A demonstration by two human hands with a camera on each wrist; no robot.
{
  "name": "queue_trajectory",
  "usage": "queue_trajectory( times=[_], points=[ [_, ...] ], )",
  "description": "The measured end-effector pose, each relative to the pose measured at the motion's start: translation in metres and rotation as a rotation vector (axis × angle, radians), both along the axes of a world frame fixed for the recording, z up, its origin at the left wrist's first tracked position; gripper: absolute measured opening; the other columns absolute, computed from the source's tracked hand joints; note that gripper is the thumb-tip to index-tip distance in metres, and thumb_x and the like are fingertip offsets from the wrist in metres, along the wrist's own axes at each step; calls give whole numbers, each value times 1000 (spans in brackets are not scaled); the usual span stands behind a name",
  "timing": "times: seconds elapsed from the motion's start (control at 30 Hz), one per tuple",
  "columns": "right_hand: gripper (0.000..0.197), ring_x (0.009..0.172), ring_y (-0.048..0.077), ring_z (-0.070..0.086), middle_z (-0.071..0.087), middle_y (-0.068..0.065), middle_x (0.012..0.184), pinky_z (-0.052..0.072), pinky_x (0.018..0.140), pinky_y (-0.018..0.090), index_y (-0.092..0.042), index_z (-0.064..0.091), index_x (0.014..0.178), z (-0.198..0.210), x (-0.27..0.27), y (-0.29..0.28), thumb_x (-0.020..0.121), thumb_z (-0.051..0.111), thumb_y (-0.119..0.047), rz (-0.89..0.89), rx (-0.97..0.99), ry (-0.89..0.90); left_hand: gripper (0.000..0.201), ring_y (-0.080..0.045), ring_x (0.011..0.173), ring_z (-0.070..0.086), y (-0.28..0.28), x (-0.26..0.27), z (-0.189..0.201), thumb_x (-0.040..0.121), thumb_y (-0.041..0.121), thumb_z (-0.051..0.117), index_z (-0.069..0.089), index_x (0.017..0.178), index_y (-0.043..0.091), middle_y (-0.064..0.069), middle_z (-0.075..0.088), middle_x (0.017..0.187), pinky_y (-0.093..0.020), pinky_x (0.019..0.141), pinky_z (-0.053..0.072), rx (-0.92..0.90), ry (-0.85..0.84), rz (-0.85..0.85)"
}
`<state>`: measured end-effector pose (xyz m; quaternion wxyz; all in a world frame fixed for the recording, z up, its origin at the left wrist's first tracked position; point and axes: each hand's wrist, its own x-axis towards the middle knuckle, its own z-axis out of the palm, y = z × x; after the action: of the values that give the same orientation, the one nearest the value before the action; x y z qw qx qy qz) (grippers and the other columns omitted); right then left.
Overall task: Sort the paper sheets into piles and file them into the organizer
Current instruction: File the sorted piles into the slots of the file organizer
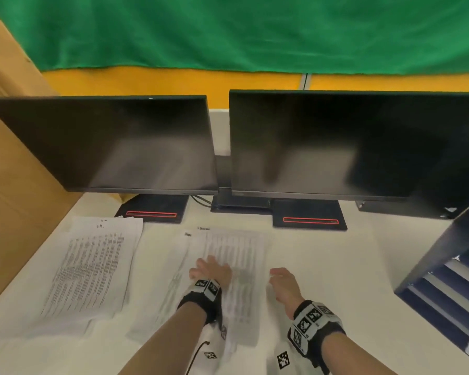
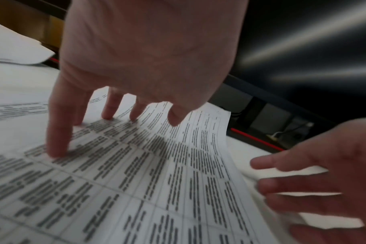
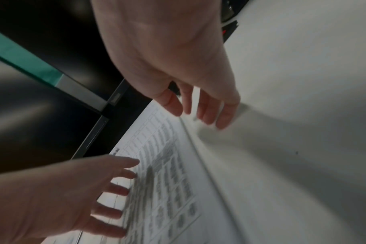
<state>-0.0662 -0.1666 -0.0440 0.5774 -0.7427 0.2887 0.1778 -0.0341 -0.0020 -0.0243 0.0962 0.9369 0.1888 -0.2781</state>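
White table (image 1: pixel 322 255) under a green backdrop (image 1: pixel 255 31); cardboard panel (image 1: pixel 8 171) at left. Head view count: two dark monitors, left (image 1: pixel 111 142) and right (image 1: pixel 344 142), each on a black base with a red stripe. One dark blue organizer (image 1: pixel 444 288) at the right edge of the table, several slots visible; exact number cannot be told. Two groups of paper: one loose pile (image 1: pixel 92 263) at left, sheets overlapping, and one printed table sheet (image 1: pixel 236 255) at centre with further sheets under it. Left hand (image 1: pixel 211 270) lies on the centre sheet, fingers spread. Right hand (image 1: pixel 284 285) sits just beside that sheet's right edge, holding nothing. Both wrists carry bands with black-and-white markers.

Left wrist view: left hand (image 2: pixel 148 49) with fingers straight and spread, fingertips (image 2: pixel 56 148) pressing the printed table sheet (image 2: pixel 136 181). Right hand (image 2: pixel 324 173) at the sheet's right edge, fingers extended; contact with the edge cannot be told through blur.

Right wrist view: right hand (image 3: pixel 169 57) open, fingers relaxed and apart, over the table (image 3: pixel 293 99) near the sheet's far corner. Left hand (image 3: pixel 59 198) flat on the sheet (image 3: pixel 167 173), fingers splayed.
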Motion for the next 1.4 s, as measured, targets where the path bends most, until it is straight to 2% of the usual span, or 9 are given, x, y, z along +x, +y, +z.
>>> queue_trajectory(
  times=[0.23, 0.47, 0.53, 0.63, 0.87, 1.0, 1.17, 1.3, 1.4],
  points=[
    [43, 118, 30, 46, 45, 14, 135, 39, 104, 43, -8, 43, 132, -7, 12, -38, 90, 45, -11, -141, -54, 14, 47, -29, 131, 33, 11, 27, 0, 92, 31, 39, 32, 136, 16, -9, 31, 145, -51, 106, 29, -55, -129, 61],
    [20, 72, 25, 52, 52, 11, 72, 46, 65, 33, -6, 49, 65, 6, 19, -26, 83, 43, 3, -136, 43, 182, 54, -32, 117, 39, 79, 20, -23, 90, 45, 40, 40, 129, 8, -15, 39, 128, -49, 101, 37, -47, -165, 338],
    [12, 83, 28, 57, 59, 14, 88, 50, 74, 35, -2, 56, 80, -15, 28, -19, 79, 47, -11, -131, 1, 146, 52, -32, 117, 39, 76, 20, -17, 90, 41, 41, 38, 130, 9, -15, 37, 129, -47, 99, 37, -84, -168, 351],
    [47, 99, 32, 60, 59, 14, 113, 53, 87, 45, -7, 58, 102, -81, 49, -20, 64, 48, -31, -48, -77, 153, 53, -35, 121, 39, 56, 24, -11, 87, 34, 43, 31, 133, 10, -15, 35, 136, -47, 99, 36, -260, -132, 391],
    [65, 118, 36, 40, 36, 19, 137, 39, 102, 41, -9, 34, 139, -2, 24, -10, 80, 52, -28, -190, -117, 292, 43, -37, 122, 50, 16, 28, -4, 93, 14, 45, 46, 130, -6, -21, 52, 132, -37, 99, 43, -561, -20, 287],
    [75, 107, 37, 54, 56, 16, 118, 44, 96, 50, -7, 49, 124, -20, 14, -48, 55, 69, -27, -266, 152, 147, 31, -30, 106, 60, 8, 29, 8, 91, 14, 47, 55, 120, 9, -14, 62, 120, -41, 93, 48, -812, -111, 178],
    [34, 101, 33, 65, 69, 15, 108, 48, 92, 49, -7, 61, 114, 60, 8, -67, 81, 66, -11, -235, 516, -204, 28, -16, 95, 63, -2, 27, 56, 94, 11, 45, 52, 120, 16, -4, 64, 112, -28, 70, 51, -1122, -400, 144],
    [36, 105, 28, 64, 68, 11, 114, 48, 93, 47, -6, 59, 119, 104, 20, -67, 84, 58, 2, -218, 567, -410, 31, -3, 100, 56, -24, 19, 77, 99, 9, 40, 39, 129, 18, 9, 56, 114, -18, 84, 45, -1207, -649, 115],
    [40, 104, 21, 63, 67, 6, 114, 50, 85, 38, -11, 58, 118, 123, 17, -52, 81, 60, 4, -178, 474, -513, 32, 10, 91, 51, -38, 9, 81, 97, 7, 43, 30, 117, 30, 20, 52, 102, 2, 73, 38, -1210, -768, 115]
  ],
)
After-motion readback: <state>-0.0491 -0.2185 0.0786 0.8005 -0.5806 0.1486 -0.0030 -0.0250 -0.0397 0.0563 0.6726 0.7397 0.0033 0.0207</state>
